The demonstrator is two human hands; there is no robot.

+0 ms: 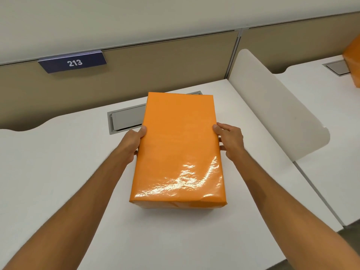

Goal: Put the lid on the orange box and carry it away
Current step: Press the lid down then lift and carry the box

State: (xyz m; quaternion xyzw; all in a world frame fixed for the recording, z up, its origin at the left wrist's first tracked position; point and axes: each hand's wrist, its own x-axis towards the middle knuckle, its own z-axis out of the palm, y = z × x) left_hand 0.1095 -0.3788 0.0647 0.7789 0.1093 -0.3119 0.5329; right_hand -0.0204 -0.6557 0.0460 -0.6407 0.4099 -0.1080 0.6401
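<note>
Two bare forearms reach in from the near edge; left hand (134, 142) and right hand (230, 142) clamp the long sides of the glossy orange rectangular box (179, 149), thumbs on the top rim, fingers down the walls. The box is in the middle of the smooth white matte surface (58, 172); can't tell if it's resting there or just lifted. The top reads as one closed orange panel, film-wrapped, wrinkled, with glare at the near end and a seam low on the front face, so the lid looks seated. Judgement: lidding done, carry-away not started. Beyond the box, a grey metal recessed cable hatch (126, 118), partly hidden behind it. To the right, a white rounded divider panel (272, 114). At the back, a tan partition with a dark blue "213" tag (73, 62). Far right edge, another orange object (353, 61), cropped.
</note>
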